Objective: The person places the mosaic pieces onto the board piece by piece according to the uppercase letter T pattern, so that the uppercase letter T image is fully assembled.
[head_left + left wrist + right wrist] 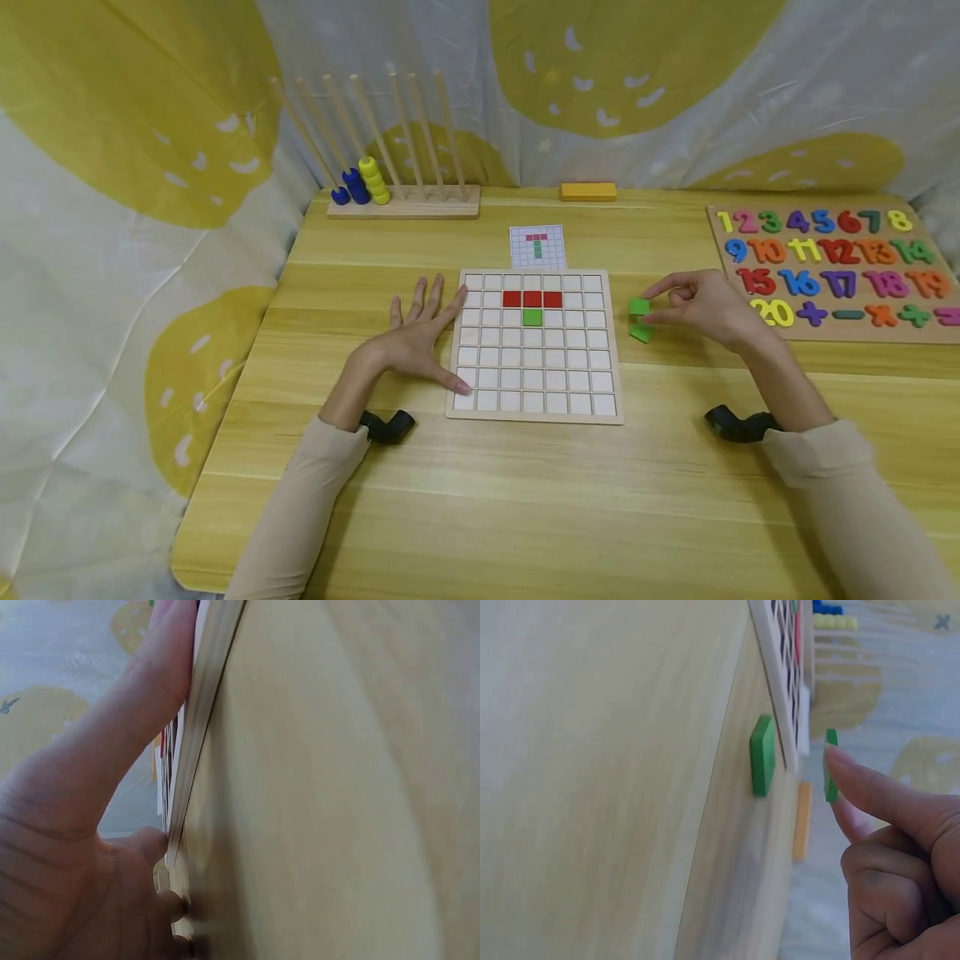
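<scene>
A wooden grid board (532, 358) with white squares lies flat on the table. Three red tiles (532, 299) form a row in it, and one green tile (532, 317) sits under the middle one. My left hand (412, 337) is spread at the board's left edge, its thumb and index fingertip resting on the rim. To the right of the board, my right hand (708, 308) pinches a green square tile (831, 765) between thumb and index finger, raised above the table. Just below that hand, another green tile (763, 756) lies on the wood.
Behind the board lies a pattern card (537, 247) showing a red and green T. A peg rack (405, 204) with blue and yellow beads stands at the back left. An orange block (588, 192) rests near the curtain, and a number puzzle board (832, 275) lies at the right.
</scene>
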Motion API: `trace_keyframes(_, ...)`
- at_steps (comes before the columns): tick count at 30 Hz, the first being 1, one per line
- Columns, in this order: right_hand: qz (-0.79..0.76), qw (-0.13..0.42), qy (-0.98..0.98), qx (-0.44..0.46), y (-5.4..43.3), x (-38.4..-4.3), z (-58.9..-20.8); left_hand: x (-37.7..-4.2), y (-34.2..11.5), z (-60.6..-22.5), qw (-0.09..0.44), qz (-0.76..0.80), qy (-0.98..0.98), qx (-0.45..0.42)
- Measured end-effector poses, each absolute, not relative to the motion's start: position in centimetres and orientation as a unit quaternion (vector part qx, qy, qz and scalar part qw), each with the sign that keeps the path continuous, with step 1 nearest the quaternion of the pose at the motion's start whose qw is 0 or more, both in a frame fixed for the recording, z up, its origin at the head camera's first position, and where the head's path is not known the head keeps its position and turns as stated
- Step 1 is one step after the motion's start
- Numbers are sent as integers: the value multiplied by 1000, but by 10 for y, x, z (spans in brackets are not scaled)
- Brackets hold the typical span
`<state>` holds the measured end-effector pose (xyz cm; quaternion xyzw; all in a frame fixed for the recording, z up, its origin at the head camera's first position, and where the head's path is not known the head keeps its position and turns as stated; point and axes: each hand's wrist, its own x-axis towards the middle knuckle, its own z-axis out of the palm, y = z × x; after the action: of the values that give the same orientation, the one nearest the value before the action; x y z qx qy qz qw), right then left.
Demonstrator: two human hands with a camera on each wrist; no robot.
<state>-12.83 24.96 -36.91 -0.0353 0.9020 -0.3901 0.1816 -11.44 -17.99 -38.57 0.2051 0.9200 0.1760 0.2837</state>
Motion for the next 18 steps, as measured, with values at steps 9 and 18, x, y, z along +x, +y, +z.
trace_keyframes(9, -424, 209, 879, -57, 208, -126, -368, -116, -182, -386, 284, 181, 919, 206)
trace_keyframes(18, -430, 232, 870, -67, 166, -124, -372, -115, -183, -385, 286, 209, 912, 207)
